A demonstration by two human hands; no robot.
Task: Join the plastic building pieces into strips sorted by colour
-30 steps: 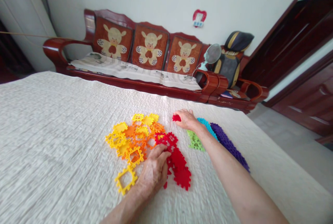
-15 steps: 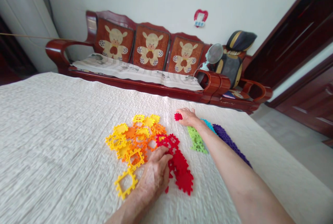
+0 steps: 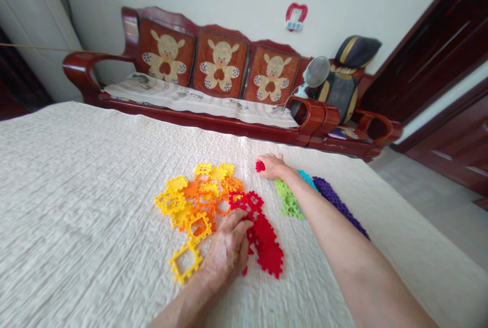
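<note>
My right hand (image 3: 273,167) reaches over the far part of the white cloth, its fingers closed on a small red interlocking tile (image 3: 260,166). Closer in, my left hand (image 3: 226,241) is curled at the left edge of the red tile pile (image 3: 265,236); its fingertips are partly hidden, and what they grip cannot be made out. Left of that hand lie orange tiles (image 3: 192,190) mixed with yellow tiles (image 3: 177,184), some with open frames. A yellow frame tile (image 3: 186,263) lies nearest to my left wrist.
Green tiles (image 3: 288,201), blue tiles (image 3: 308,179) and purple tiles (image 3: 335,203) lie beside my right forearm. Beyond the cloth-covered table (image 3: 95,190) stands a wooden sofa (image 3: 213,127) with bear cushions. A small fan (image 3: 317,72) stands near the sofa's right arm.
The view has tilted and shifted slightly. Both hands stay in nearly the same places, and the red tile is still in my right hand.
</note>
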